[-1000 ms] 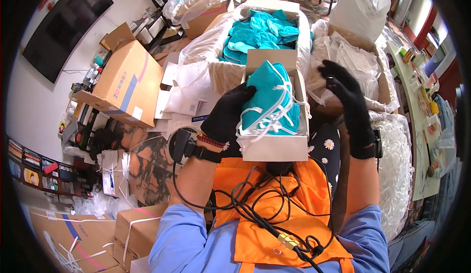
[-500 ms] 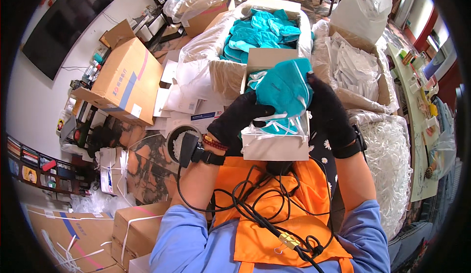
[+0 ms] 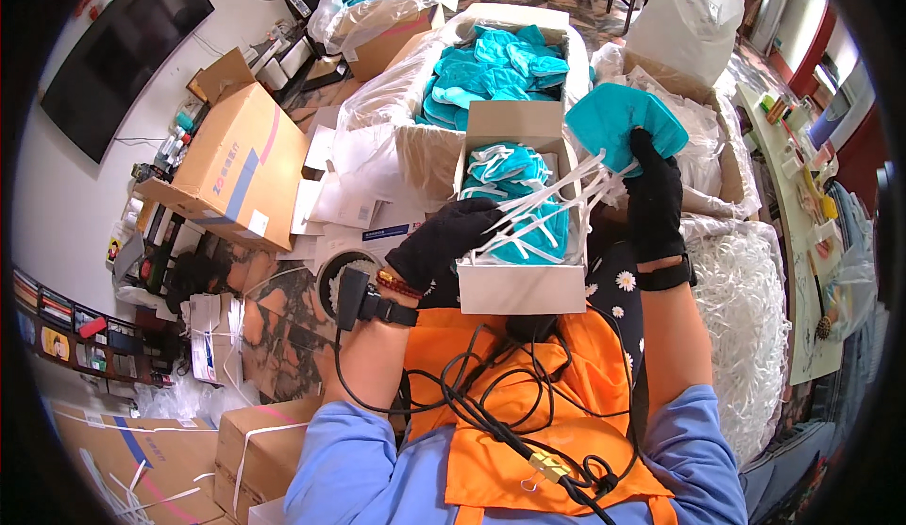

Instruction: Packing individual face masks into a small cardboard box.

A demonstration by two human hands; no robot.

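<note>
My right hand (image 3: 654,195), in a black glove, pinches a teal face mask (image 3: 627,127) by its lower edge, raised to the right of an open white carton (image 3: 524,287). White elastic straps (image 3: 557,202) run from the mask across the carton to my left hand (image 3: 445,242). That hand, also gloved in black, is closed on the strap ends at the carton's left side; its fingertips are partly covered by straps. Inside the carton lie several teal masks (image 3: 510,168) with white straps.
Beyond the carton stands a plastic-lined box with a heap of teal masks (image 3: 495,65). To its right is a box of clear packets (image 3: 698,152), and nearer, a bag of white straps (image 3: 736,327). Cardboard boxes (image 3: 231,162) stand at left. Black cables (image 3: 500,402) hang over my orange apron.
The mask has moved from above the carton up and to the right in my right hand. My left hand has let go of its body, and the straps are now drawn out between both hands.
</note>
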